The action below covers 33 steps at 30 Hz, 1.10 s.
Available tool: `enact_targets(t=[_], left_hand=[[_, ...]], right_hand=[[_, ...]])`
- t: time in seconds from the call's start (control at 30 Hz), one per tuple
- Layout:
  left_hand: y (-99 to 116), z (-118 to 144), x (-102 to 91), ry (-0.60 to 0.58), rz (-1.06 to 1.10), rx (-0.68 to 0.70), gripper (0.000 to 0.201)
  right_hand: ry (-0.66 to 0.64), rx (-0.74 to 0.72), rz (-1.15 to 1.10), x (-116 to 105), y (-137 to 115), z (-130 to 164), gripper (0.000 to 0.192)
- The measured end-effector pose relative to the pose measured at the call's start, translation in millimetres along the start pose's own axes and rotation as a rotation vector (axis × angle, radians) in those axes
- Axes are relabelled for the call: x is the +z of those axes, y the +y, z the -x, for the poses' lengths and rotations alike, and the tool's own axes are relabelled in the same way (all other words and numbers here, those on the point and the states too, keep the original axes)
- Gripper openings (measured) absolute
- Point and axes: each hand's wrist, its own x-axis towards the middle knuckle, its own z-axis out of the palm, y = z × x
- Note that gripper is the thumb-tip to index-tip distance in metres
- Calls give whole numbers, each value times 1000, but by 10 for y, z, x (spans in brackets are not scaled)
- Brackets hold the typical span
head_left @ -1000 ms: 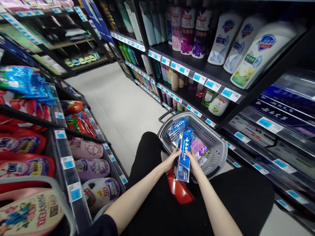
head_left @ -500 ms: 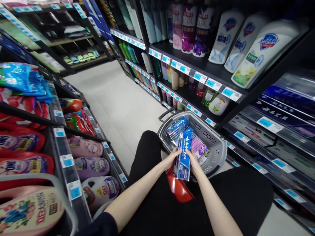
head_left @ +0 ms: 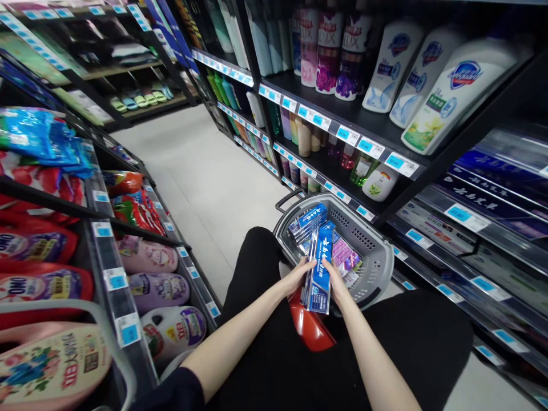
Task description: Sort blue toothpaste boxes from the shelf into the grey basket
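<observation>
I judge I'm mid-lift at lower center: left hand point(head_left: 298, 276) and right hand point(head_left: 338, 283) fingers closed around blue boxes point(head_left: 319, 268) over the basket point(head_left: 377, 251); next needs a steady grip.

Aisle floor point(head_left: 205, 171) ahead open; shelves point(head_left: 351, 123) right and detergent racks point(head_left: 107, 251) left hem it in; basket point(head_left: 377, 251) half filled with boxes point(head_left: 308, 220), right part free
</observation>
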Motion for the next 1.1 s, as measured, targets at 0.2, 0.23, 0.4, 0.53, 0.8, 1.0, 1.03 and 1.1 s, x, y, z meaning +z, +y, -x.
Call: enact_targets(t=[0.2,0.23,0.4,0.53,0.8,1.0,1.03,1.1], left_hand=[[-18,-10,-14,19,5,-1,68],[-18,-8,-13,13,13,0,67],[2,5,0,-4,8,-13,64],[-6,-8,-11,29,-27,-25,68],[-33,-24,-39,29,14,-29,64],[13,11,19,43,-10,-25,68],[13,10,21,45,-12,-25,69],[6,0,14,47,-19,-25,67]], right_hand=[[-12,1,6,-11,6,-9,57],[-11,-2,12,-11,6,-10,58],[-10,-5,15,-28,29,-31,61],[-6,4,1,-41,56,-52,63],[-19,6,17,-23,33,-30,60],[-10,6,3,-16,35,-21,62],[-12,7,-1,-17,37,-23,63],[-13,7,-4,-19,40,-32,63]])
